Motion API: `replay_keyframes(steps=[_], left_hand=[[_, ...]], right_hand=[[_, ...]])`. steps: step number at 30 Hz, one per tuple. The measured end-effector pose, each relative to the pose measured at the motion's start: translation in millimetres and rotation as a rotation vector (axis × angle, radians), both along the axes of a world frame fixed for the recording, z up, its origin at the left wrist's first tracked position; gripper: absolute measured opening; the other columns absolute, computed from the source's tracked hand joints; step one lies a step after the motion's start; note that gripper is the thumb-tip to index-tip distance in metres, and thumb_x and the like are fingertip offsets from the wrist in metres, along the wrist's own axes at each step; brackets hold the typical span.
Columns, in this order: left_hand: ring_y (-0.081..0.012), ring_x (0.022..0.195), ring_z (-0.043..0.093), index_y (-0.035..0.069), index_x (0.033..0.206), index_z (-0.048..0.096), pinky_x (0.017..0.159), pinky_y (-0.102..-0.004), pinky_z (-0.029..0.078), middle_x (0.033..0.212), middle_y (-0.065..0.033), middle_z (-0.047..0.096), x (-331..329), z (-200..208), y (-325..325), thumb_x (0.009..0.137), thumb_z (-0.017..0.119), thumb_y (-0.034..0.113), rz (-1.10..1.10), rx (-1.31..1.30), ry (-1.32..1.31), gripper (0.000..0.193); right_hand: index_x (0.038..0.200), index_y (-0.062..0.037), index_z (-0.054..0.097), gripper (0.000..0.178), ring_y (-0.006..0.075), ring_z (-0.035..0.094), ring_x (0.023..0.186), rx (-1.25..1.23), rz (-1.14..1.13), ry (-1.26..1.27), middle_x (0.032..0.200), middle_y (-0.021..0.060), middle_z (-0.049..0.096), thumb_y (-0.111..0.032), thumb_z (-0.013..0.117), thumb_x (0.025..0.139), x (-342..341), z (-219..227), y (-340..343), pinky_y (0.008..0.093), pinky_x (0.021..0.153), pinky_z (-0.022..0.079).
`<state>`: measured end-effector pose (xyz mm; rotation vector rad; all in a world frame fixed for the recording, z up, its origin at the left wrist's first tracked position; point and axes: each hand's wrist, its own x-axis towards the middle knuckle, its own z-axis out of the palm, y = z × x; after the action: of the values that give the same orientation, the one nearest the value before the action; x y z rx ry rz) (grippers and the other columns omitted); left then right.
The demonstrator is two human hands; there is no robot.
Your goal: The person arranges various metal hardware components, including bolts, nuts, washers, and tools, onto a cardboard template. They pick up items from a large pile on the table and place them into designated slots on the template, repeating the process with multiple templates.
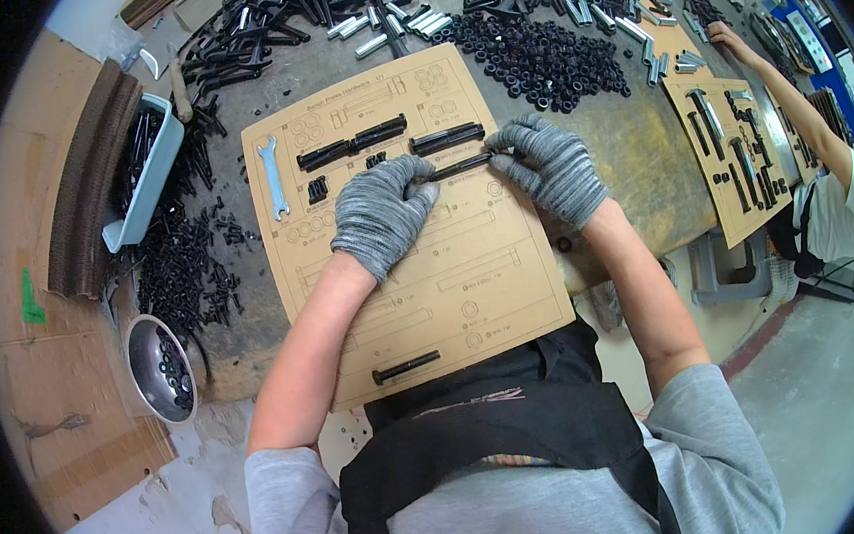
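A long black bolt lies level over the upper right of a brown cardboard sheet printed with part outlines. My left hand, in a grey knit glove, pinches the bolt's left end. At its other end, the gloved fingers of my right hand close on it. Just above are a black bolt bundle and a longer row of black bolts. Small black screws rest left of my left hand, near a silver open-end wrench. Low on the sheet lies another black bolt.
Heaped black nuts and silver tubes cover the bench's far side. At left are a light-blue bin, loose screws and a metal bowl. A co-worker's arm reaches over another filled sheet at right.
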<state>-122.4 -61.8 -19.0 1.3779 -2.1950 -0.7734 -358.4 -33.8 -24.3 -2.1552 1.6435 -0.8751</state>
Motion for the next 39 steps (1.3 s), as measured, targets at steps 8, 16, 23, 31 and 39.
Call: replay_keyframes(steps=[8, 16, 23, 31, 39], left_hand=[[-0.0261, 0.078, 0.067, 0.006, 0.096, 0.070, 0.073, -0.0342, 0.053, 0.088, -0.0140, 0.069, -3, -3, 1, 0.083, 0.069, 0.022, 0.011, -0.020, -0.025, 0.020], [-0.0303, 0.083, 0.066, 0.010, 0.100, 0.069, 0.078, -0.0385, 0.052, 0.091, -0.0137, 0.069, 6, 5, 2, 0.083, 0.065, 0.032, -0.017, -0.029, -0.021, 0.028], [-0.0205, 0.085, 0.067, 0.003, 0.102, 0.068, 0.077, -0.0319, 0.052, 0.094, -0.0125, 0.070, 84, 44, -1, 0.087, 0.064, 0.020, 0.260, 0.032, 0.294, 0.024], [-0.0145, 0.083, 0.061, 0.001, 0.097, 0.068, 0.080, -0.0293, 0.049, 0.090, -0.0073, 0.069, 180, -22, 11, 0.088, 0.065, 0.012, 0.652, -0.145, 0.337, 0.015], [-0.0210, 0.088, 0.067, 0.001, 0.102, 0.068, 0.082, -0.0314, 0.051, 0.095, -0.0126, 0.070, 187, -50, 29, 0.088, 0.065, 0.016, 0.637, -0.200, 0.182, 0.020]], right_hand=[[0.095, -0.0093, 0.066, 0.020, 0.0312, 0.063, 0.082, 0.018, 0.005, -0.024, 0.093, 0.0114, 0.062, -0.025, 0.068, 0.082, 3, 2, 3, 0.0385, 0.072, 0.052], [0.094, -0.0088, 0.066, 0.023, 0.0264, 0.064, 0.075, 0.017, -0.084, -0.013, 0.088, 0.0112, 0.063, -0.027, 0.070, 0.082, 7, 12, -1, 0.0366, 0.068, 0.053], [0.091, -0.0104, 0.069, 0.011, 0.0285, 0.065, 0.076, -0.241, -0.024, 0.162, 0.085, 0.0094, 0.066, -0.018, 0.065, 0.084, 33, 47, -125, 0.0369, 0.067, 0.052], [0.118, -0.0119, 0.065, 0.035, 0.0282, 0.050, 0.122, 0.003, 0.050, 1.091, 0.121, 0.0075, 0.063, -0.018, 0.054, 0.086, 105, 6, -267, 0.0501, 0.105, 0.032], [0.103, -0.0101, 0.062, 0.020, 0.0298, 0.064, 0.084, -0.281, 0.306, 0.341, 0.093, 0.0101, 0.064, -0.020, 0.061, 0.086, 106, 48, -166, 0.0413, 0.074, 0.053]])
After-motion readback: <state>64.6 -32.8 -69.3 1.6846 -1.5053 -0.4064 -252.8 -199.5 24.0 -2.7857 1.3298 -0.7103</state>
